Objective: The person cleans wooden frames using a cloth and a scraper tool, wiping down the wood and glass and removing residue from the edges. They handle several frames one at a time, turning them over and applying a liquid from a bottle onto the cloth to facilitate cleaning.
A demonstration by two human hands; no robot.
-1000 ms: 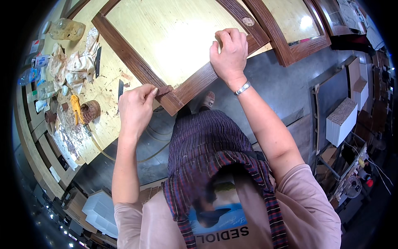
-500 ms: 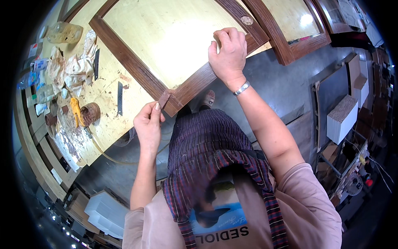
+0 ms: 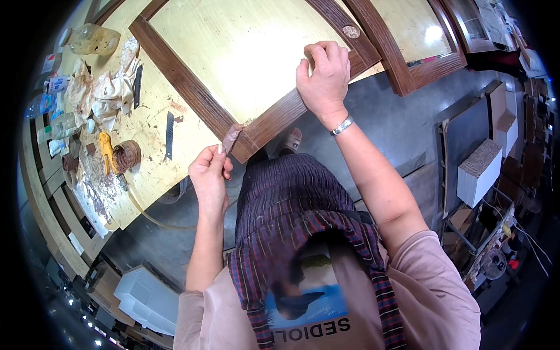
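Between the thumb and fingers of my left hand (image 3: pixel 210 166) is a small, thin brown strip (image 3: pixel 231 137). It lies across the near corner of a dark brown wooden frame (image 3: pixel 195 87), and its material is hard to make out. My right hand (image 3: pixel 324 81) is closed over the frame's near rail, its fingers curled at the inner edge and partly hidden. The frame lies on a pale yellowish tabletop (image 3: pixel 149 154) with its corner over the edge. A round, light spot (image 3: pixel 351 31) shows on its right side.
To the left are crumpled stained rags (image 3: pixel 105 93), a clear plastic jar (image 3: pixel 93 41), a dark flat blade (image 3: pixel 169 135), a brown-stained cup (image 3: pixel 126 156) and a yellow-handled tool (image 3: pixel 105 149) with a hose. Another wooden frame (image 3: pixel 402 73) sits at right. White boxes (image 3: pixel 479 169) stand beyond.
The brown strip in my left hand has tilted and now looks bent and shinier at the frame's corner. My right hand keeps its place on the rail. The whole view has shifted slightly.
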